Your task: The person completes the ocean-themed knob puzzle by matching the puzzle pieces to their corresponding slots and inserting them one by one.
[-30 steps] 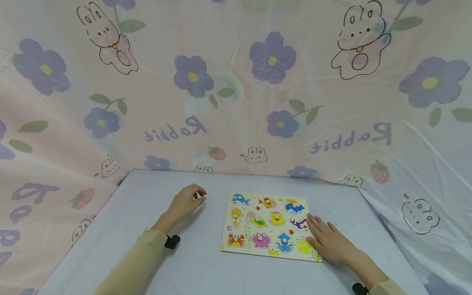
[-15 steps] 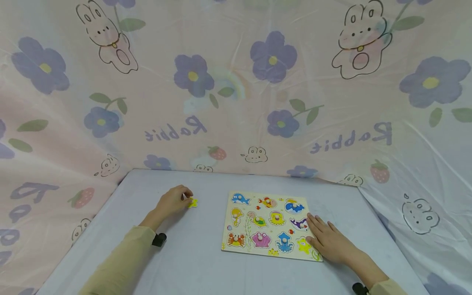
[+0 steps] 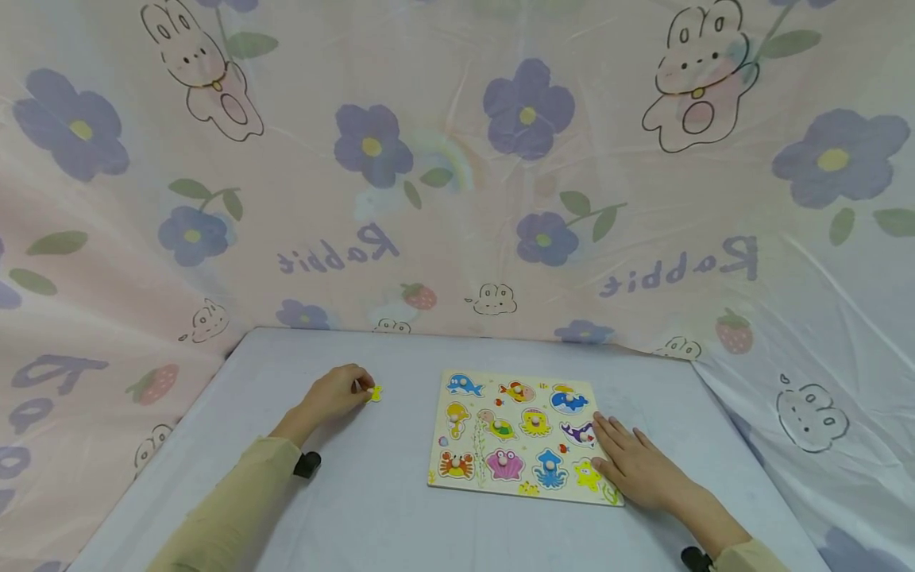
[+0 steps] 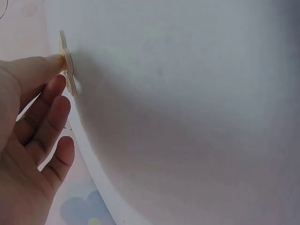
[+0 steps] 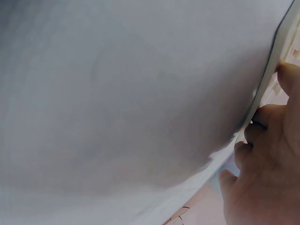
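My left hand point(image 3: 334, 395) pinches a small yellow star-shaped puzzle piece point(image 3: 376, 393) between thumb and fingertips, left of the board. The left wrist view shows the thin wooden puzzle piece point(image 4: 68, 65) edge-on, close over the white tabletop; its knob is hidden in the grip. Flat on the table lies a cream puzzle board point(image 3: 468, 443) with colourful sea animals, many bearing knobs. My right hand point(image 3: 636, 465) rests on the board's right edge with straight fingers, partly covering the purple whale point(image 3: 576, 432). Beside its thumb is a yellow starfish picture point(image 3: 586, 475) on the board.
White cloth covers the table point(image 3: 400, 516). Behind and at the sides hangs a curtain point(image 3: 457, 199) printed with rabbits and purple flowers, meeting the table's back edge. A black wrist device point(image 3: 307, 465) sits at the left sleeve, another wrist device point(image 3: 696, 559) at the right.
My left hand has moved left a little, and the yellow puzzle piece, out of sight a second ago, now shows at its fingertips. The right hand and board keep their places.
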`<state>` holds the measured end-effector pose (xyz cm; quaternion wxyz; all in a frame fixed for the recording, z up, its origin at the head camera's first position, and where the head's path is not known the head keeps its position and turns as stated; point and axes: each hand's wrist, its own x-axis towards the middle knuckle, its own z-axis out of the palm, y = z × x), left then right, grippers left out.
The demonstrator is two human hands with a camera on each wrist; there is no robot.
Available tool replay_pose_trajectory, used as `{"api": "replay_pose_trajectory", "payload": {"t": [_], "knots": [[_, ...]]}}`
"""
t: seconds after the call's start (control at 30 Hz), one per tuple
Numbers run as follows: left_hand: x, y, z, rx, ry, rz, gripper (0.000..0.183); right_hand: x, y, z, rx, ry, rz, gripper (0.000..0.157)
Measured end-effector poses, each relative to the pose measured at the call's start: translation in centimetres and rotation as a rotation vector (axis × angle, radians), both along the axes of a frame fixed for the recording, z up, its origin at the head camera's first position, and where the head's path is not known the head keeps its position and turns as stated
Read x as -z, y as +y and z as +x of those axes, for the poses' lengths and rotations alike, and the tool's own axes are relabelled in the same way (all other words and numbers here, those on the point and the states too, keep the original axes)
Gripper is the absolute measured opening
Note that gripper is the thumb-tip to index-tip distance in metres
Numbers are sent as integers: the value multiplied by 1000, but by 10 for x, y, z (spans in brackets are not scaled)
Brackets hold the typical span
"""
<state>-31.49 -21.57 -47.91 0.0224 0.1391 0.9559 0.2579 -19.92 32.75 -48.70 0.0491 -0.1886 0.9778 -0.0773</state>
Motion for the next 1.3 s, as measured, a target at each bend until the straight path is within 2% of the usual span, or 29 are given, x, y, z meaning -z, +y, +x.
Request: {"api": "replay_pose_trajectory", "payload": {"t": [0.4, 0.67, 1.03, 1.3], "knots": [[-1, 3, 3, 9, 18, 13, 10, 0, -1, 0, 8, -26, 0, 72], [-9, 12, 10, 0, 33, 7, 10, -3, -3, 0, 12, -34, -9, 71], [-13, 38, 22, 49, 123, 96, 11, -2, -2, 0, 10, -21, -7, 72], [-15, 65, 34, 54, 149, 155, 12, -2, -2, 0, 9, -23, -5, 72]]}}
